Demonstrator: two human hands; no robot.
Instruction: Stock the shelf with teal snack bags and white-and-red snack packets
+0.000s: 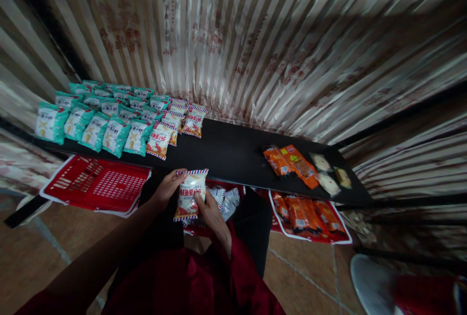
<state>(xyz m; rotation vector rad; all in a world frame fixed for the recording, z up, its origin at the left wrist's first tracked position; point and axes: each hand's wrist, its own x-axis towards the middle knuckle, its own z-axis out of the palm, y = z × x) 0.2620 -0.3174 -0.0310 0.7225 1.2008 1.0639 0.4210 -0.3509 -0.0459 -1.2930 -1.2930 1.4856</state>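
Upright between my two hands is a white and orange snack bag (188, 194) with red lettering and striped ends. The fingers of my left hand (170, 186) grip its upper left edge. On its right side, my right hand (210, 210) has its thumb over the front. Below and behind the bag, a red basket (193, 231) with several silvery packets (229, 201) sits between my legs. More bags like the held one stand in short rows (158, 141) on the black shelf (233, 152), beside several teal snack bags (95, 130).
On the shelf's right part lie orange packets (299, 165) and small pale packets (327, 183). A red basket (310, 240) below holds several orange packets. Another red basket (98, 186) is at the lower left. Pleated, printed curtain (233, 38) hangs behind. A white rounded object (368, 286) stands lower right.
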